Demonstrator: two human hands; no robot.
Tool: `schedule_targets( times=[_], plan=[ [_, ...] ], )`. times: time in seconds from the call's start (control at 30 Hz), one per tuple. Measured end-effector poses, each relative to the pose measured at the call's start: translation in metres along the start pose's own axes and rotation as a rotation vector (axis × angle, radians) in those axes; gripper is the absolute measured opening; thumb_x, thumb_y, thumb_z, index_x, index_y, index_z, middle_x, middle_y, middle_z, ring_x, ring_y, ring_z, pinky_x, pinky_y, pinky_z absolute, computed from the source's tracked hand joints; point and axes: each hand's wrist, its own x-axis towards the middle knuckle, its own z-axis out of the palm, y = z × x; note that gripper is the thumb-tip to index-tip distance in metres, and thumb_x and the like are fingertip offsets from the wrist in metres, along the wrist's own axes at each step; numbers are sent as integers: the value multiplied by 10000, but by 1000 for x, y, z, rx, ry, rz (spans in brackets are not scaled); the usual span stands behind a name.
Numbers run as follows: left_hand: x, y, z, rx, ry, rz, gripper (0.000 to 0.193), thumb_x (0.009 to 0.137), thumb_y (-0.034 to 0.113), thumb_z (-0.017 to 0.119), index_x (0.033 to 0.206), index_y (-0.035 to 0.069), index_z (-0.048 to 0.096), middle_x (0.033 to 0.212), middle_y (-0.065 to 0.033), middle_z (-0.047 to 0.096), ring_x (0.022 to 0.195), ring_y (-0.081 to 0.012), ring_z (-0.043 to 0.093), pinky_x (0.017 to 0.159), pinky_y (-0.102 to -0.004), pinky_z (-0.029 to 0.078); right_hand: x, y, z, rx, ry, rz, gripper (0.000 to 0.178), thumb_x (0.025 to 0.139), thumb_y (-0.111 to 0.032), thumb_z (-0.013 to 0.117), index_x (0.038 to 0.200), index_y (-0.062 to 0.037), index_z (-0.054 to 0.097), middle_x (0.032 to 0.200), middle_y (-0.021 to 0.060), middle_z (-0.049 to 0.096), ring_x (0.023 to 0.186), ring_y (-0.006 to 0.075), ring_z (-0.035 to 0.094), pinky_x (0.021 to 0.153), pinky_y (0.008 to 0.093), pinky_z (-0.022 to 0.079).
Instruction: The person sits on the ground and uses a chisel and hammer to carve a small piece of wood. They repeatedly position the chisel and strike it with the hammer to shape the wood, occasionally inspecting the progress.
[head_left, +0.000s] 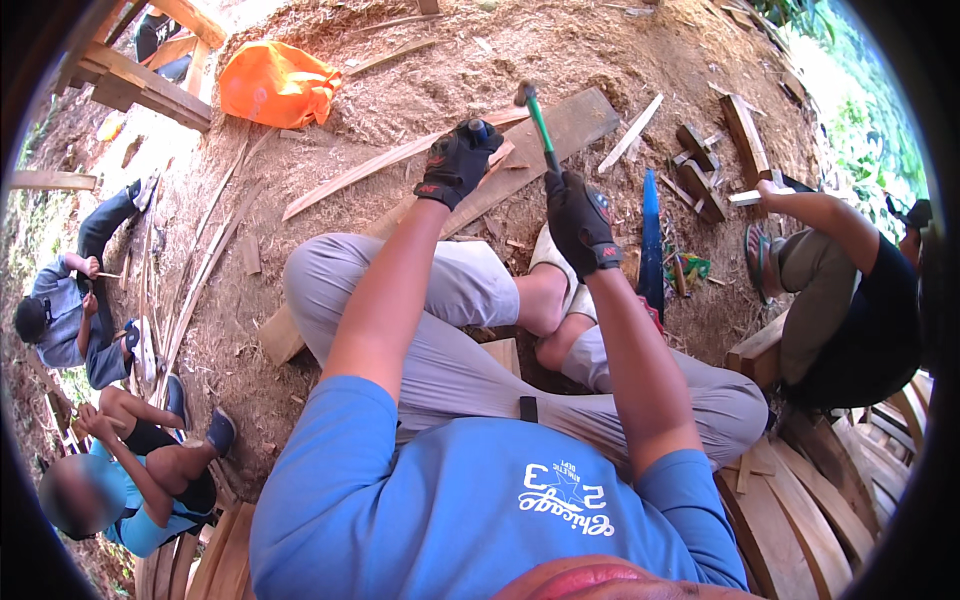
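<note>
My left hand (462, 162), in a black glove, is wrapped round an upright tool with a dark blue handle end (478, 129); its lower part is hidden. A hammer (538, 122) with a green and black handle is gripped in my gloved right hand (580, 218), its head raised up and away from me. Under and beyond both hands a wide brown plank (575, 122) slants across the ground. A pale narrow strip of wood (372, 172) lies along it, near my left hand. My legs are folded on either side of the work.
An orange bag (278, 84) lies far left. Right of my hands are a long blue tapering blade (651, 225), a pale wood strip (631, 133) and short wood blocks (703, 190). One person (850, 290) sits at right, two at left. Planks (790, 510) lie at lower right.
</note>
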Motion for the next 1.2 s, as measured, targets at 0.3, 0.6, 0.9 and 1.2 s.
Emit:
schedule_targets(
  times=[0.3,0.6,0.9,1.2],
  plan=[
    [-1,-21,4,-207,6,-26,283,934,346,776,1021,90,691,960,-72,713,894,-197,654,829,-376,530,22,57,69,-179,-274,112,508,1074,-436,437,1025,-11,710,1000,299,715,958,494,682,843,578,519],
    [-13,23,-20,-47,-42,-53,350,938,430,731,1096,117,728,1012,-167,753,976,-331,722,871,-453,531,42,58,52,-199,-402,211,528,1064,-411,419,1130,1,742,1136,301,713,1106,479,677,943,558,526],
    [-11,45,-74,-422,458,122,237,1031,290,659,1005,58,696,912,-67,760,863,-143,717,744,-304,579,28,49,49,-196,-428,131,492,1052,-396,427,1130,-35,752,1151,291,713,1103,477,678,940,564,528],
    [-49,8,-69,-219,109,-143,244,927,311,807,1047,115,725,925,-6,718,872,-127,653,823,-334,533,31,75,77,-209,-320,135,552,1083,-453,388,1051,-20,728,1017,277,735,973,472,704,859,563,537]
  ],
)
